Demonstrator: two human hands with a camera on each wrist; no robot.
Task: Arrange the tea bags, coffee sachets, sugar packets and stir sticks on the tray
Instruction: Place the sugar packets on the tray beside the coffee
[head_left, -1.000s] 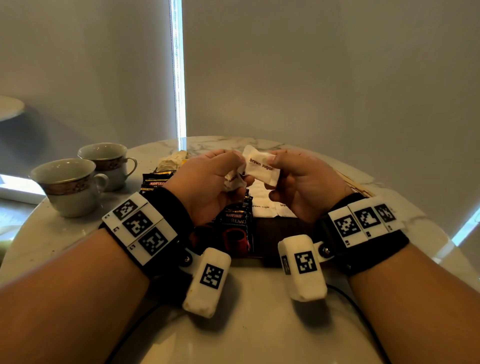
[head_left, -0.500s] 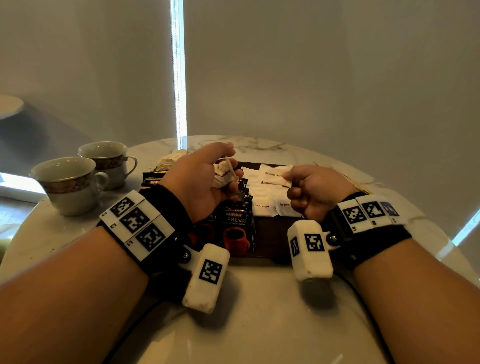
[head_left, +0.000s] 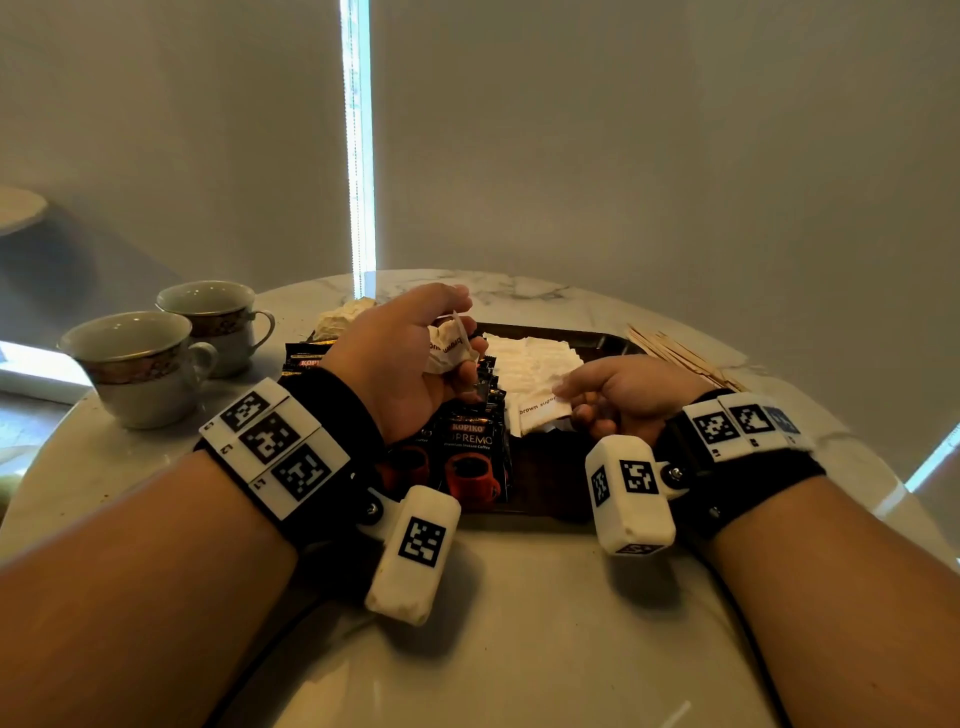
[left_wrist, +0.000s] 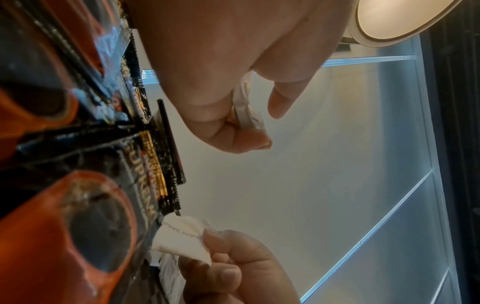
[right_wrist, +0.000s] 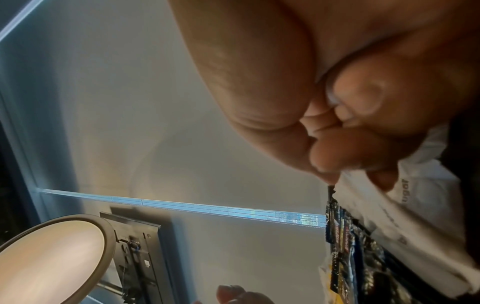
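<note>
My left hand is raised over the dark tray and grips a small bunch of white brown-sugar packets, also seen as the bunch in the left wrist view. My right hand is low on the tray and pinches one sugar packet at the near end of a row of sugar packets. The same packet shows between thumb and fingers. Black coffee sachets overlap in a row to its left. Stir sticks lie on the table right of the tray. Tea bags lie behind my left hand.
Two teacups stand at the left on the round marble table. Grey blinds hang close behind the table's far edge. A ceiling lamp shows in the wrist views.
My right hand took one sugar packet from the bunch and came down with it onto the tray's near end. The left hand stayed raised with the other packets.
</note>
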